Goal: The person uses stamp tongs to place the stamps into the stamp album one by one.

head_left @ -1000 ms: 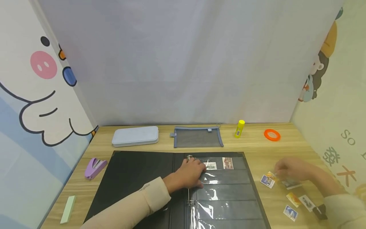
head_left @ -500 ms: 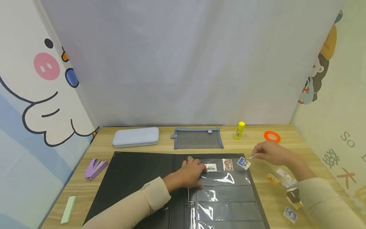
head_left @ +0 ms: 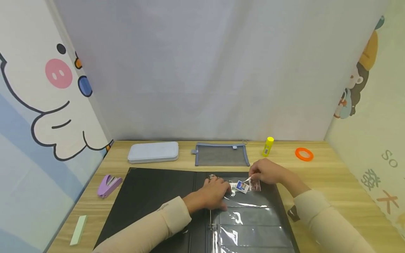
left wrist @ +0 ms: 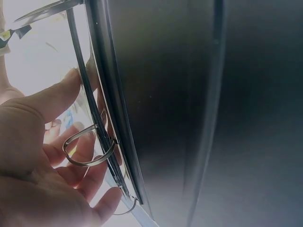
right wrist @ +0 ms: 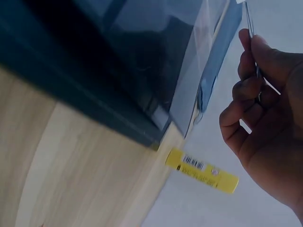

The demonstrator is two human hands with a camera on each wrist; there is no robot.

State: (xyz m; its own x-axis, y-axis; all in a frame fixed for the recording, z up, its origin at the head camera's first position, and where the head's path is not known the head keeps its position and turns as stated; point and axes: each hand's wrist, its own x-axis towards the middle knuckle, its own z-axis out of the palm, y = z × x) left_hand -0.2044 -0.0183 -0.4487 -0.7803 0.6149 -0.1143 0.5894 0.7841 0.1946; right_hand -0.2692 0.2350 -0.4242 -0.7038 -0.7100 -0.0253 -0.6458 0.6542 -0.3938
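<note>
My right hand pinches a pair of metal tweezers between thumb and fingers. At the tweezers' tips is a blue stamp with a white border, held tilted over the top row of a clear pocket page. That page lies in an open black ring binder. Two other stamps show in the top row, a reddish-brown stamp partly behind the tweezers and a pale stamp. My left hand rests on the page's inner edge, fingers relaxed, beside a metal binder ring.
Along the back stand a pale case, a mesh zip pouch, a yellow glue stick and an orange ring. At left lie a purple stapler and a light green bar. My right sleeve hides the loose stamps.
My right hand has lifted the blue stamp from the loose stamps at right and carried it left over the binder's top row. The left hand stays put.
</note>
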